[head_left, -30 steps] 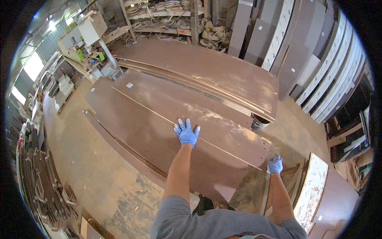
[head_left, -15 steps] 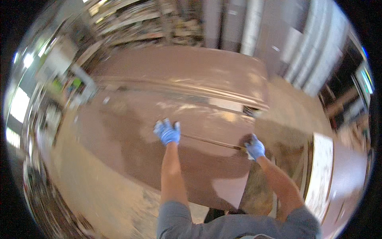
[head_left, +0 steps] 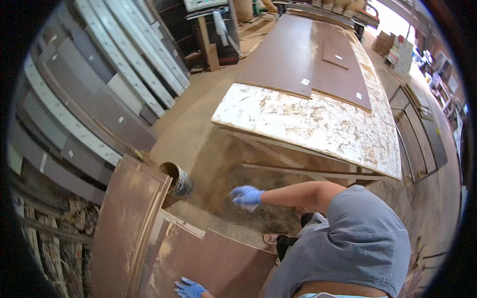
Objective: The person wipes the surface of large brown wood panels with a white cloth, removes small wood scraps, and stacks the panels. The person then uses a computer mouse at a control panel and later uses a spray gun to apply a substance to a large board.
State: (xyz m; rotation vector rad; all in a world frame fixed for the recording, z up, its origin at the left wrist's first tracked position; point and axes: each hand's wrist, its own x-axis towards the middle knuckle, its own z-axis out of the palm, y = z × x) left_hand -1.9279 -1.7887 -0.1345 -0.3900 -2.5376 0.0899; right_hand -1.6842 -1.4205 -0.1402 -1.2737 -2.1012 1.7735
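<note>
My left hand (head_left: pixel 189 288), in a blue glove, lies with fingers spread on a brown panel (head_left: pixel 174 258) at the lower left. A second brown panel (head_left: pixel 228 256) lies beside it on the same stack. My right hand (head_left: pixel 247 195), also gloved in blue, is held out over the floor between the stack and a worktable. Its fingers are bent together, and a small pale bit shows below them; what it is I cannot make out.
A worktable with a scuffed white top (head_left: pixel 308 124) bears long brown boards (head_left: pixel 278 59). A bucket (head_left: pixel 179 180) stands beside the stack. Boards and pale metal-looking lengths (head_left: pixel 114 54) lean at the left. Scrap wood (head_left: pixel 77 216) fills a rack at the lower left.
The view has swung to the right, bringing the worktable into sight and the brown panels to the lower left. My right hand has left the panel's edge; my left hand still rests on the panels.
</note>
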